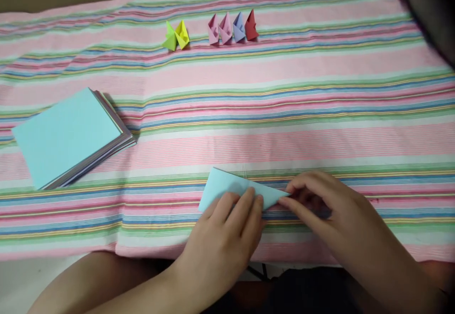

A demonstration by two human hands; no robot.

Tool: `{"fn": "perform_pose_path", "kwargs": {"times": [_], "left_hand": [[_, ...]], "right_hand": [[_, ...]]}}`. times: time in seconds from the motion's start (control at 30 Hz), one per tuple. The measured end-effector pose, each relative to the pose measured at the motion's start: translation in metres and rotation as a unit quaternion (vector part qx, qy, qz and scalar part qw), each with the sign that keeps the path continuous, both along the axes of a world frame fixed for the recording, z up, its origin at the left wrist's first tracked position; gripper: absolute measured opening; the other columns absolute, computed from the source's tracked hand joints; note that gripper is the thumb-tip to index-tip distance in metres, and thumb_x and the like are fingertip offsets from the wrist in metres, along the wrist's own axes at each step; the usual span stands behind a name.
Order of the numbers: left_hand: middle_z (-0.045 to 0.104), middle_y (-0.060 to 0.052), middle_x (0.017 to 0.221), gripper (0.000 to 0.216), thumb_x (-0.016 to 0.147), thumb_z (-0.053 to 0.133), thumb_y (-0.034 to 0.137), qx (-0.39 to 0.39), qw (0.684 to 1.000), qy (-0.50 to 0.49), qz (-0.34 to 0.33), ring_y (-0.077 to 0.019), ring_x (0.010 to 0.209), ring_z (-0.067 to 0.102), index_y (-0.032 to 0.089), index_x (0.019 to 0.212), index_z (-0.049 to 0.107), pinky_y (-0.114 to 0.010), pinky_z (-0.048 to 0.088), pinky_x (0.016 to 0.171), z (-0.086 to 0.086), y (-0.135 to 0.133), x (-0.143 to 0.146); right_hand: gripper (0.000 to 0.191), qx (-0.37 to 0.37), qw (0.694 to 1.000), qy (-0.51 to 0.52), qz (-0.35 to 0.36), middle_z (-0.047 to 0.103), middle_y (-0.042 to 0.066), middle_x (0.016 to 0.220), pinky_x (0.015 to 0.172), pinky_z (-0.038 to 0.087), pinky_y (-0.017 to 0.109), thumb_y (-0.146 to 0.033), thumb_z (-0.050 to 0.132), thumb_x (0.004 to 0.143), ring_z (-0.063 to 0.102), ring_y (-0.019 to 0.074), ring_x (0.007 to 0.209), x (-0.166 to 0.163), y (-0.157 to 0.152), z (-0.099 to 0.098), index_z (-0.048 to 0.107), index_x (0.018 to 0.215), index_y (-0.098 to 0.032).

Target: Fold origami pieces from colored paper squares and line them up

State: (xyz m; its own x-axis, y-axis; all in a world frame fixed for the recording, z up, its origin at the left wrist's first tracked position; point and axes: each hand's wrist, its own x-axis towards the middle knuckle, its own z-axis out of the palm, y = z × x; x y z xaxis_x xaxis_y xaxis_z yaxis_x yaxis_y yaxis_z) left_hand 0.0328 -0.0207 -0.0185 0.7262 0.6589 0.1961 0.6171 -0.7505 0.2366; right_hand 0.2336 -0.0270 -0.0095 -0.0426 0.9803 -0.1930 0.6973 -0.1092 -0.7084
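A light blue sheet of origami paper (227, 181), folded into a long pointed shape, lies on the striped cloth near the table's front edge. My left hand (227, 238) rests over its lower edge, with bent fingers pressing it to the cloth. At the narrow right tip, my right hand (327, 205) pinches the paper between thumb and forefinger. The left fingers and palm hide part of the paper's lower side.
The striped cloth (284, 143) covers the table. On the left lies a stack of coloured paper (67, 136), light blue on top. At the back stand small folded paper figures: lime green (171, 38), yellow (182, 34), several pink and blue (239, 27), and red (251, 26).
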Motion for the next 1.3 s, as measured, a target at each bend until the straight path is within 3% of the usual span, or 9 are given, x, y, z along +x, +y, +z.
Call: {"fn": "perform_pose_path", "kwargs": {"times": [0.1, 0.2, 0.37, 0.47, 0.63, 0.8, 0.93, 1.13, 1.3], "left_hand": [[0.067, -0.010, 0.108, 0.019, 0.090, 0.053, 0.021, -0.066, 0.995, -0.073, 0.031, -0.0240, 0.093, 0.059, 0.013, 0.105, 0.062, -0.040, 0.050, 0.079, 0.009, 0.014, 0.001], [0.057, -0.012, 0.127, 0.016, 0.087, 0.059, 0.030, -0.155, 0.981, -0.103, 0.063, -0.0280, 0.114, 0.051, 0.016, 0.094, 0.059, -0.045, 0.043, 0.094, 0.019, 0.031, -0.001], [0.066, -0.003, 0.094, 0.039, 0.078, 0.070, 0.035, -0.374, 0.907, -0.137, 0.138, -0.0180, 0.086, 0.060, 0.019, 0.109, 0.051, -0.033, 0.048, 0.077, 0.030, 0.046, -0.003], [0.066, 0.000, 0.091, 0.052, 0.074, 0.074, 0.035, -0.431, 0.875, -0.158, 0.153, -0.0151, 0.080, 0.059, 0.022, 0.120, 0.052, -0.028, 0.047, 0.072, 0.034, 0.046, -0.002], [0.070, 0.002, 0.086, 0.021, 0.078, 0.070, 0.031, -0.521, 0.825, -0.180, 0.127, -0.0134, 0.076, 0.061, 0.023, 0.098, 0.070, -0.024, 0.046, 0.066, 0.036, 0.043, 0.001], [0.073, 0.001, 0.081, 0.007, 0.076, 0.071, 0.023, -0.546, 0.776, -0.262, 0.179, -0.0145, 0.077, 0.064, 0.019, 0.081, 0.073, -0.023, 0.048, 0.069, 0.034, 0.038, 0.007], [0.075, -0.001, 0.085, 0.018, 0.071, 0.076, 0.025, -0.568, 0.723, -0.325, 0.220, -0.0161, 0.080, 0.068, 0.019, 0.088, 0.072, -0.023, 0.051, 0.069, 0.032, 0.032, 0.011], [0.075, 0.000, 0.077, 0.017, 0.069, 0.077, 0.023, -0.622, 0.643, -0.360, 0.264, -0.0153, 0.071, 0.070, 0.019, 0.085, 0.072, -0.020, 0.053, 0.058, 0.035, 0.028, 0.013], [0.076, -0.001, 0.078, 0.018, 0.068, 0.077, 0.021, -0.639, 0.621, -0.360, 0.275, -0.0179, 0.071, 0.071, 0.018, 0.085, 0.072, -0.023, 0.054, 0.056, 0.034, 0.027, 0.015]], "right_hand": [[0.009, -0.009, 0.998, 0.054, 0.007, 0.062, 0.001, 0.096, 0.072, 0.050, 0.030, -0.032, 0.058, 0.087, 0.061, 0.0170, 0.086, 0.003, 0.001, 0.005, 0.058, 0.083, -0.025], [0.010, -0.022, 0.995, 0.090, 0.043, 0.064, 0.000, 0.105, 0.078, 0.050, 0.029, -0.031, 0.057, 0.088, 0.062, 0.0184, 0.097, 0.006, 0.004, 0.010, 0.058, 0.081, -0.025], [0.007, 0.012, 0.989, 0.093, 0.111, 0.066, -0.001, 0.107, 0.080, 0.051, 0.028, -0.029, 0.057, 0.088, 0.063, 0.0182, 0.100, 0.013, 0.011, 0.016, 0.060, 0.083, -0.027], [0.006, 0.034, 0.989, 0.087, 0.114, 0.067, 0.000, 0.108, 0.079, 0.053, 0.029, -0.029, 0.058, 0.088, 0.064, 0.0188, 0.096, 0.016, 0.014, 0.019, 0.062, 0.083, -0.028], [0.003, -0.001, 0.984, 0.166, 0.064, 0.067, 0.000, 0.111, 0.079, 0.057, 0.032, -0.032, 0.064, 0.083, 0.066, 0.0207, 0.095, 0.015, 0.010, 0.018, 0.063, 0.083, -0.029], [0.047, -0.133, 0.921, 0.364, -0.052, 0.068, 0.001, 0.111, 0.077, 0.060, 0.031, -0.028, 0.076, 0.072, 0.068, 0.0200, 0.094, 0.000, 0.004, 0.013, 0.054, 0.113, -0.033], [0.015, -0.175, 0.910, 0.371, -0.063, 0.070, 0.001, 0.088, 0.074, 0.059, 0.027, -0.032, 0.069, 0.078, 0.068, 0.0181, 0.087, -0.009, 0.002, 0.013, 0.064, 0.090, -0.024], [0.013, -0.143, 0.925, 0.343, -0.079, 0.071, 0.001, 0.085, 0.070, 0.059, 0.030, -0.036, 0.068, 0.078, 0.068, 0.0202, 0.084, -0.009, 0.002, 0.015, 0.064, 0.082, -0.025], [0.013, -0.141, 0.925, 0.347, -0.069, 0.072, 0.001, 0.088, 0.070, 0.060, 0.031, -0.035, 0.067, 0.079, 0.069, 0.0210, 0.085, -0.009, 0.003, 0.015, 0.066, 0.087, -0.025]]}}
